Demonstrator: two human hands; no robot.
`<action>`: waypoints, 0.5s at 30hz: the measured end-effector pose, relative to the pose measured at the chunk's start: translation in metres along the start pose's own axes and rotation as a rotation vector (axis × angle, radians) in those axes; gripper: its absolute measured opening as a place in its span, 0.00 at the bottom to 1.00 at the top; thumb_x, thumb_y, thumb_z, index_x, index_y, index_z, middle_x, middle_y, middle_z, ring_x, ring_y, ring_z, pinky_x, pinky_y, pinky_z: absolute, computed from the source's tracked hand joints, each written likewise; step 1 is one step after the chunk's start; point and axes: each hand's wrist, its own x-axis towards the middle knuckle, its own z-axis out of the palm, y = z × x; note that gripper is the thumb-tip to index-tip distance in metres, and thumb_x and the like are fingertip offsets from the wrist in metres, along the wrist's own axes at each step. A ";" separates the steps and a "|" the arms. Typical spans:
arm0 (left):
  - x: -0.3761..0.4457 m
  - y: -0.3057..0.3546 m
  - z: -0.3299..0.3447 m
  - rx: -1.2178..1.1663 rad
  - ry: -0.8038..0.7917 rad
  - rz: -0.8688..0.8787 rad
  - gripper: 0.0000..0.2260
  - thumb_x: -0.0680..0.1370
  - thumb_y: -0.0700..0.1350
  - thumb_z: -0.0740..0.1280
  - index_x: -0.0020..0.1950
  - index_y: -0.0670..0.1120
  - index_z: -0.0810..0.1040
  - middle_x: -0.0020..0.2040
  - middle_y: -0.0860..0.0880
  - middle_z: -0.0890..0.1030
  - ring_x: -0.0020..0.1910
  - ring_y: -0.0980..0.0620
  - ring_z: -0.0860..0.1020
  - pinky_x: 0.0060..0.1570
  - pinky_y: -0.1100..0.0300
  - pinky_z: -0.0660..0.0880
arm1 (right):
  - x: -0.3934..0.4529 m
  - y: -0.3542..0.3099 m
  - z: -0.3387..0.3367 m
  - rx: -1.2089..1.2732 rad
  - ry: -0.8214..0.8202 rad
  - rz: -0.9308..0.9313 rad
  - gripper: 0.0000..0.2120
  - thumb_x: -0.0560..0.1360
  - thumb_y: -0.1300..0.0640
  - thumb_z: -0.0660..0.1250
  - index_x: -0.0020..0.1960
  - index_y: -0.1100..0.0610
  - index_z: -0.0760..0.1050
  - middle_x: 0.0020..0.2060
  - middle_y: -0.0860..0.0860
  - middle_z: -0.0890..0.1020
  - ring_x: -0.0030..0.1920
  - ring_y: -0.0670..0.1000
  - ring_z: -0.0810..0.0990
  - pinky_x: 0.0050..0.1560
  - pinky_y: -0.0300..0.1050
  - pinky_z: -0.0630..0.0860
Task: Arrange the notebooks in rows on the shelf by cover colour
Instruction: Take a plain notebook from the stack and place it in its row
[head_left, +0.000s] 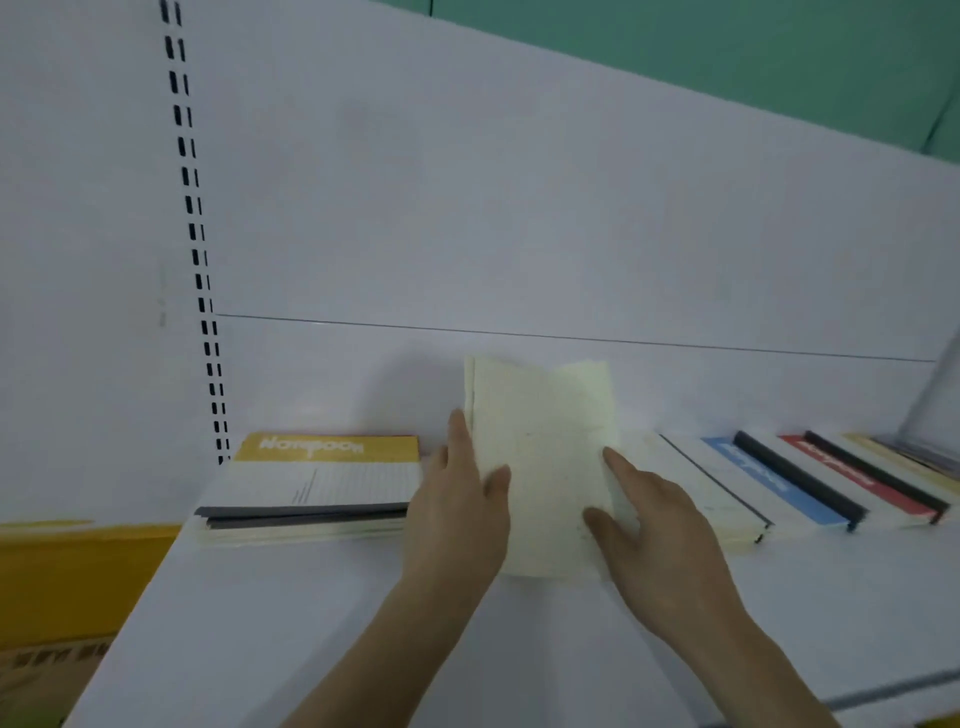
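So the cream notebook is in the middle of the white shelf, tilted up with its far edge lifted toward the back panel. Plain pale cover, no print I can make out, corners a bit wavy. The left hand grips its left edge, thumb lying over the cover and fingers along the spine side. The right hand has its fingers spread fairly straight, pressing against the right side of the cover rather than wrapping round it.

Just left of it there's a stack lying flat, topped by a yellow-banded notebook with white lettering; can't count the stack, it's too blurry. On the right, close beside the hand, a row of overlapping notebooks leans away: a white one, a blue-striped one, a red-striped one, then some pale ones past that I can't tell apart. A slotted upright runs up the back panel on the left.
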 end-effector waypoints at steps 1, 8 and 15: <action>0.004 0.003 0.007 0.035 0.001 -0.002 0.27 0.82 0.52 0.61 0.78 0.49 0.54 0.68 0.48 0.72 0.63 0.44 0.74 0.57 0.51 0.71 | 0.006 0.008 -0.002 -0.020 -0.014 0.003 0.28 0.78 0.48 0.63 0.75 0.50 0.60 0.63 0.49 0.74 0.63 0.50 0.68 0.57 0.37 0.63; 0.026 0.015 0.044 0.453 -0.014 -0.067 0.12 0.82 0.54 0.58 0.57 0.46 0.70 0.55 0.46 0.80 0.58 0.43 0.73 0.53 0.53 0.69 | 0.055 0.051 0.003 -0.164 -0.190 -0.167 0.27 0.80 0.46 0.58 0.75 0.56 0.60 0.66 0.54 0.73 0.71 0.53 0.62 0.69 0.40 0.54; 0.028 -0.002 0.062 0.465 0.023 -0.123 0.12 0.79 0.46 0.57 0.36 0.46 0.63 0.36 0.48 0.73 0.45 0.43 0.75 0.42 0.55 0.68 | 0.070 0.081 0.030 -0.343 -0.313 -0.332 0.32 0.74 0.38 0.39 0.65 0.51 0.70 0.62 0.53 0.76 0.71 0.58 0.62 0.72 0.50 0.56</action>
